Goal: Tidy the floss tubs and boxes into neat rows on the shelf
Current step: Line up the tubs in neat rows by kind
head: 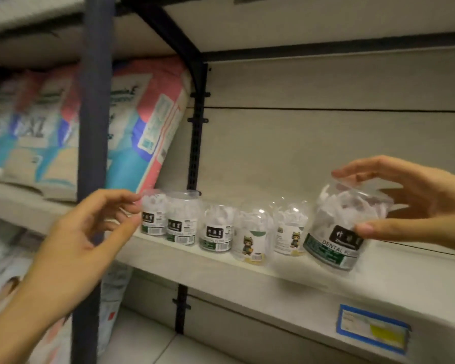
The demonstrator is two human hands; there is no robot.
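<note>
Six clear floss tubs stand in one row along the front of the pale shelf [286, 290]. The right hand [418, 203] is at 3 o'clock; its fingers [357, 169] lie over the lid and its thumb presses the label, grasping the big "DENTAL FLOSS" tub [339, 229], which is tilted at the right end of the row. The left hand [71, 245], at 8 o'clock, is released; its fingertips are just at the leftmost tub [154, 214], contact unclear. Soft packs [142, 122] lean at 10 o'clock.
</note>
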